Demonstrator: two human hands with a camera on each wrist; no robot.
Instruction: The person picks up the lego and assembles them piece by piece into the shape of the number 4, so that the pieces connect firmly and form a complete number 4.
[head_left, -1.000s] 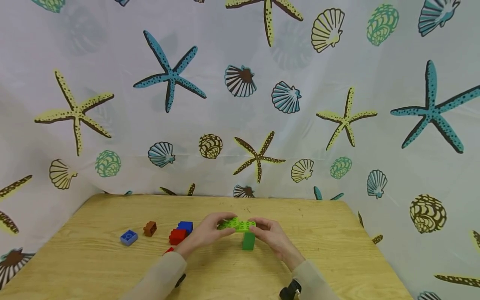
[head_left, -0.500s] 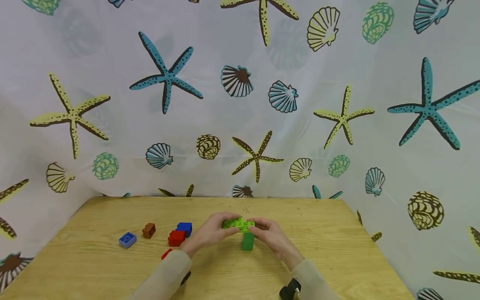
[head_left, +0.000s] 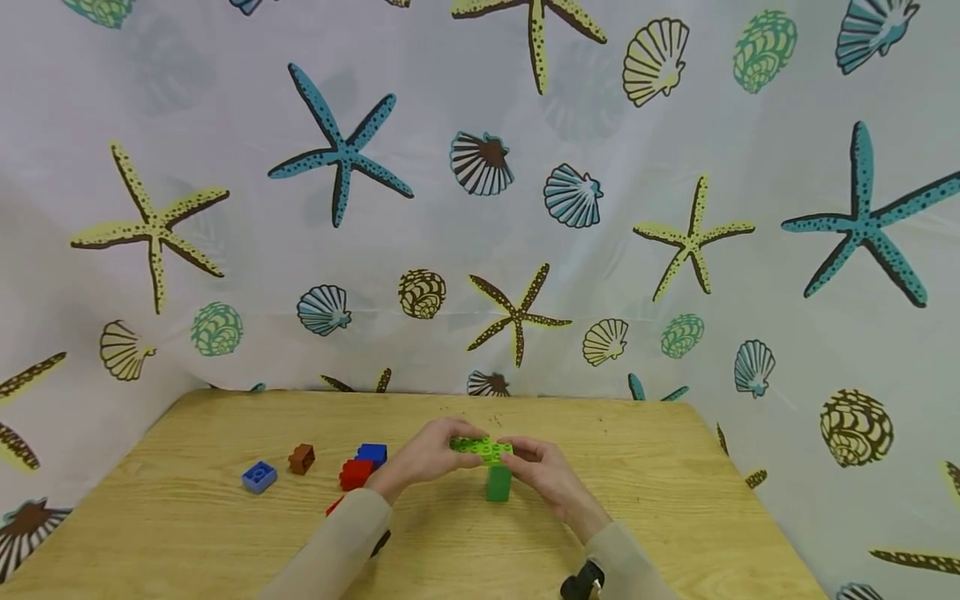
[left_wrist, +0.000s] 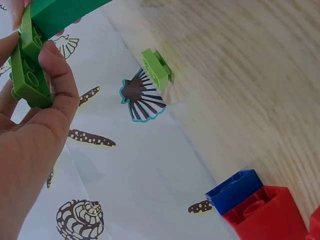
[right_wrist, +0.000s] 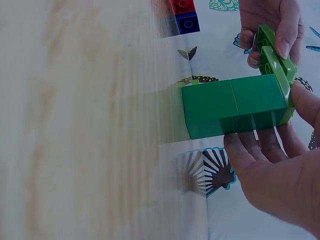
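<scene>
A tower of dark green toy building bricks (head_left: 498, 485) stands upright on the table, with a lime-green brick (head_left: 502, 450) across its top. My right hand (head_left: 551, 479) grips the tower near its top; in the right wrist view its thumb is at the lime brick and its fingers lie along the dark green bricks (right_wrist: 210, 110). From the left, my left hand (head_left: 427, 454) pinches another thin lime-green brick (left_wrist: 26, 80) between thumb and fingers. This brick overlaps the tower's top brick, its hollow underside showing in the left wrist view.
Left of my arms lie a red brick (head_left: 356, 474), a dark blue brick (head_left: 372, 453), a brown brick (head_left: 302, 458) and a lighter blue brick (head_left: 259, 476). Another red brick (head_left: 335, 504) is partly behind my left sleeve. The left wrist view shows a loose lime brick (left_wrist: 157, 69) on the table.
My left hand has shifted a little to the right, sliding its lime brick further over the tower's top. The right hand and the tower stay nearly where they were.
</scene>
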